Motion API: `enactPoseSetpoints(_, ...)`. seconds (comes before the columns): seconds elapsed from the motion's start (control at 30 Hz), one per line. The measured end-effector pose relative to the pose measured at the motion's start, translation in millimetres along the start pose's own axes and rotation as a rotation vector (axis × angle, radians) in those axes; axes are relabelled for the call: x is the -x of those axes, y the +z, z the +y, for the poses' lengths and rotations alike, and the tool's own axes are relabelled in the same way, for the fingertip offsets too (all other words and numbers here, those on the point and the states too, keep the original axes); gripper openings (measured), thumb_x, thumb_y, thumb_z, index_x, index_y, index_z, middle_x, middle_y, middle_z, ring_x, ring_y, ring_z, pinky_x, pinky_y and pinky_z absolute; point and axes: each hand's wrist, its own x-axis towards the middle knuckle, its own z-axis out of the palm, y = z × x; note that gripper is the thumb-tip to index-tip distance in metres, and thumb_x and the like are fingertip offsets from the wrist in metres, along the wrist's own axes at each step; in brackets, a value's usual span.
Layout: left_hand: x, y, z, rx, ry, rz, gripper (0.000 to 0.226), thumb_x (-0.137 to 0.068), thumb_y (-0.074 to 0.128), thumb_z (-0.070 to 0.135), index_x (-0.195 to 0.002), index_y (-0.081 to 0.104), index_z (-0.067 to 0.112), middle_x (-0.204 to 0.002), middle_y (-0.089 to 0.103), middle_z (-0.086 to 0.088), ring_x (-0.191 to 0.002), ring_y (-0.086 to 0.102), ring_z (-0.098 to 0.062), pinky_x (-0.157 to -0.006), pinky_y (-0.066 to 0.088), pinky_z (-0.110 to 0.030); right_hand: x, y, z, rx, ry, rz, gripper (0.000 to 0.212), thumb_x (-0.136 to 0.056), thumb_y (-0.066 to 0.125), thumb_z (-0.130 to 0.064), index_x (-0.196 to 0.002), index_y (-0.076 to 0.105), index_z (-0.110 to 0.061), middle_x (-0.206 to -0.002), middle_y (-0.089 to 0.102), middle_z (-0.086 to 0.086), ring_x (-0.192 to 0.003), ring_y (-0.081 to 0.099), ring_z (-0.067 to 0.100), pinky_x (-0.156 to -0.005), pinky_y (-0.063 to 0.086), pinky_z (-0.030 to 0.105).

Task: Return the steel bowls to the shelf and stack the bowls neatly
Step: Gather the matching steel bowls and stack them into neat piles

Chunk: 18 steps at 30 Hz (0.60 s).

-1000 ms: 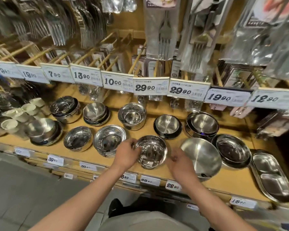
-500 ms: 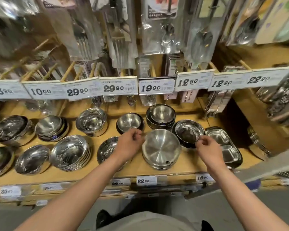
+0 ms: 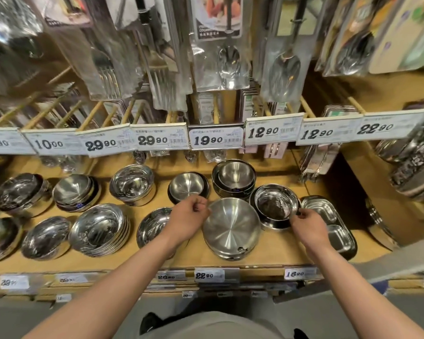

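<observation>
Steel bowls stand in stacks on a wooden shelf. A stack of wide brushed bowls sits at the front. My left hand is at its left rim with the fingers curled; I cannot see anything held in them. Just behind that hand is a small bowl in a black ring. To the right a shiny deep bowl rests on a dark stack, and my right hand pinches its near right rim. A taller nested stack stands behind.
More bowl stacks fill the shelf to the left. Divided steel trays lie right of my right hand. Price tags and packaged forks and spoons hang low over the back row. A grey bar crosses at lower right.
My view has swung right along the shelf. Both hands left the small shiny front bowl and came to the wide brushed stack and the shiny deep bowl, and have hardly moved since.
</observation>
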Motion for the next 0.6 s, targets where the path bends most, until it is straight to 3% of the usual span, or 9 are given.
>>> enactPoseSetpoints(0.1, 1, -4, -2, 0.004, -0.012, 0.010, 0.013, -0.094, 0.067, 0.014, -0.098, 0.067, 0.026, -0.090, 0.069, 0.005, -0.086, 0.062, -0.011, -0.085, 0.053, -0.029, -15, 0, -7, 0.128, 0.031, 0.012, 0.024, -0.095, 0.061, -0.024, -0.100, 0.068, -0.002, -0.102, 0.072, 0.021, -0.096, 0.064, 0.036, -0.080, 0.049, 0.037)
enactPoseSetpoints(0.17, 3, -7, -3, 0.002, -0.011, 0.022, 0.015, -0.094, 0.065, 0.011, -0.096, 0.067, 0.025, -0.089, 0.068, 0.006, -0.083, 0.061, -0.009, -0.075, 0.050, -0.020, -23, 2, -14, 0.229, 0.059, 0.004, 0.029, -0.094, 0.064, -0.028, -0.089, 0.067, 0.000, -0.099, 0.070, 0.021, -0.091, 0.063, 0.035, -0.072, 0.044, 0.033)
enactPoseSetpoints(0.3, 7, -10, -6, 0.027, -0.030, 0.062, 0.020, -0.094, 0.064, 0.007, -0.094, 0.065, 0.027, -0.088, 0.067, 0.008, -0.078, 0.060, -0.003, -0.062, 0.044, -0.006, -36, 11, -23, 0.379, 0.053, -0.009, 0.038, -0.089, 0.069, -0.032, -0.064, 0.053, -0.009, -0.072, 0.063, 0.009, -0.073, 0.060, 0.028, -0.060, 0.042, 0.030)
enactPoseSetpoints(0.4, 10, -12, -11, 0.036, -0.055, 0.076, 0.013, -0.094, 0.064, 0.008, -0.099, 0.068, 0.020, -0.089, 0.068, 0.006, -0.077, 0.060, -0.004, -0.064, 0.045, -0.008, -36, 16, -32, 0.462, 0.053, -0.044, 0.029, -0.087, 0.072, -0.027, -0.071, 0.058, -0.007, -0.093, 0.072, 0.016, -0.093, 0.068, 0.034, -0.070, 0.049, 0.033)
enactPoseSetpoints(0.47, 12, -16, -14, 0.035, -0.061, 0.092, 0.010, -0.094, 0.064, 0.010, -0.098, 0.068, 0.018, -0.086, 0.067, 0.007, -0.077, 0.061, -0.009, -0.069, 0.048, -0.016, -39, 20, -35, 0.415, 0.072, -0.047, 0.021, -0.086, 0.071, -0.017, -0.091, 0.063, 0.001, -0.103, 0.072, 0.020, -0.099, 0.068, 0.036, -0.075, 0.052, 0.036)
enactPoseSetpoints(0.53, 14, -20, -18, 0.021, -0.071, 0.112, 0.011, -0.094, 0.066, 0.014, -0.096, 0.067, 0.025, -0.088, 0.067, 0.007, -0.079, 0.061, -0.012, -0.075, 0.050, -0.026, -43, 24, -32, 0.312, 0.123, -0.054, 0.030, -0.085, 0.067, -0.005, -0.108, 0.057, 0.011, -0.108, 0.069, 0.024, -0.100, 0.069, 0.038, -0.077, 0.055, 0.038)
enactPoseSetpoints(0.6, 15, -24, -21, 0.008, -0.080, 0.141, 0.014, -0.094, 0.067, 0.015, -0.098, 0.066, 0.028, -0.093, 0.068, 0.007, -0.084, 0.063, -0.011, -0.078, 0.048, -0.024, -46, 24, -29, 0.194, 0.174, -0.072, 0.036, -0.086, 0.064, -0.002, -0.116, 0.053, 0.014, -0.109, 0.069, 0.026, -0.098, 0.070, 0.039, -0.085, 0.059, 0.046)
